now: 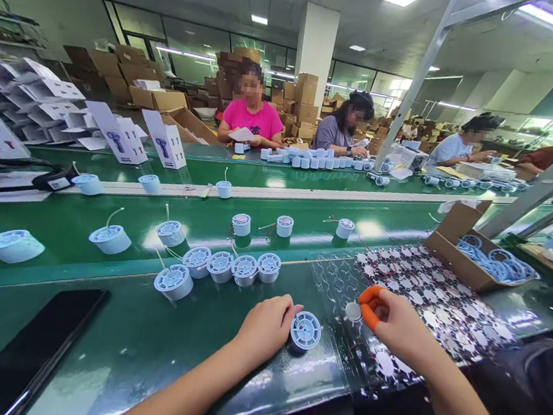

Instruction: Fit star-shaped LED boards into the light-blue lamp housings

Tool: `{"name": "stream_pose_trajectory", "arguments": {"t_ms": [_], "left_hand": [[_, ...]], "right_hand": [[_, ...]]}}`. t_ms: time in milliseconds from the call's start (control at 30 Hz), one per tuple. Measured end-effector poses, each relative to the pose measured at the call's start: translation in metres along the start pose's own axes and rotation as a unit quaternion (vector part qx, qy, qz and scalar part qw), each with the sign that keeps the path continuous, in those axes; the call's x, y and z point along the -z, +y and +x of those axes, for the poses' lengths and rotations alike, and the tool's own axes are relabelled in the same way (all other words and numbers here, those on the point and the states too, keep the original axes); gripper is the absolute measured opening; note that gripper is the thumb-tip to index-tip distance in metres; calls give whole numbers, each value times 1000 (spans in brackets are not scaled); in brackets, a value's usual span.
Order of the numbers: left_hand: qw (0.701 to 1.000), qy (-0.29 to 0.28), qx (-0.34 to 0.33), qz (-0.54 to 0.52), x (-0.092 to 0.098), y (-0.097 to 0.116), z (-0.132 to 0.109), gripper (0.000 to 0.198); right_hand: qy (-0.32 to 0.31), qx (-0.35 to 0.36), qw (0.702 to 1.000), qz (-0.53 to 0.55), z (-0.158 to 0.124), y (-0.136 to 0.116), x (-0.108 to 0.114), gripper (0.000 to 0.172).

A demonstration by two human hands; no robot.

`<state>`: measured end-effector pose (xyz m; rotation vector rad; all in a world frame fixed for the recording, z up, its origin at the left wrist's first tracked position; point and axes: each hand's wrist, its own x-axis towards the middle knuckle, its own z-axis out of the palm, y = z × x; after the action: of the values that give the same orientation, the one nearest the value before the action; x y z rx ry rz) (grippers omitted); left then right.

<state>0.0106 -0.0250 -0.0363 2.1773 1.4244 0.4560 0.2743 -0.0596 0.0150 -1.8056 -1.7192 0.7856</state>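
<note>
Round pale-blue plastic housing (305,331) on the green bench top (139,358), tilted slightly, face with spoked openings up. Judged light and stiff, thin-walled moulded plastic; the glossy wall may be a little slippery, so the outer rim looks the safest hold. Left hand (267,326) curled against its near side, fingertips touching the wall. Clenched or merely resting: cannot tell.

Right hand (395,324) just right of the housing, thumb and forefinger bent together in orange finger cots (369,305). Small pale disc (353,313) touching those fingertips; whether pinched or only adjacent, cannot tell. Fine wires around it look fragile, easily snagged.

Right of the housing, a transparent formed tray (333,274) with many small white pieces under the right hand. Beyond that tray, a cardboard box (459,222) of blue rings. Left of the housing, a black phone (25,352), face down or dark. Behind it, four similar housings in a tight cluster (244,269), trailing wires, close enough to crowd a sideways move. Farther back, a green conveyor belt (278,234) carries more housings; a co-worker (251,121) sits across the line
</note>
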Motion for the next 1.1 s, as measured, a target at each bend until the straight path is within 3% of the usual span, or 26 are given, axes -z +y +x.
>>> {"name": "stream_pose_trajectory", "arguments": {"t_ms": [133, 300, 533, 667, 733, 800, 933, 1100], "left_hand": [[993, -34, 24, 108, 1, 3, -1, 36], [988, -24, 10, 149, 2, 5, -2, 37], [987, 47, -52, 147, 4, 2, -8, 36], [968, 183, -168, 44, 14, 1, -12, 23], [949, 221, -222, -31, 18, 4, -16, 24], [942, 211, -233, -117, 19, 10, -20, 23], [934, 150, -159, -281, 18, 22, -23, 18], [900, 127, -93, -405, 21, 24, -23, 19]], "right_hand": [[4, -30, 992, -122, 3, 15, -1, 18], [-25, -4, 985, -168, 4, 17, -3, 54], [-1, -35, 983, -181, 20, 20, -12, 30], [28, -23, 992, -125, 20, 15, -14, 28], [42, -4, 998, -54, 17, 6, -15, 27], [42, 22, 998, 41, 13, -6, -17, 29], [27, 66, 975, 210, -1, -31, -35, 35], [38, 80, 951, 296, -11, -51, -70, 38]]}}
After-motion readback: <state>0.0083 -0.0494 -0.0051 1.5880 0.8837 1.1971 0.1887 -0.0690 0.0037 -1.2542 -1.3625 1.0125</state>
